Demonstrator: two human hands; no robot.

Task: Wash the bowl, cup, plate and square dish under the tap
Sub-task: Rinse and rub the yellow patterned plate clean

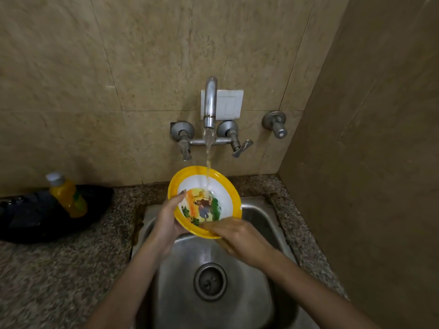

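Yellow-rimmed round picture bowl (222, 193) is held tilted over the steel sink (237, 293) under the running chrome tap (210, 103), left hand (169, 217) gripping its left rim, right hand (240, 236) blurred across the near rim, hold indeterminate; washing is at an early stage, with cup, plate and square dish unseen.

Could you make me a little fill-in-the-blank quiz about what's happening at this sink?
1. Water from the tap falls into a ____-rimmed bowl.
2. The left hand and right hand hold it over the steel ____.
3. A bottle stands on the counter to the person's ____.
Missing words: yellow; sink; left.
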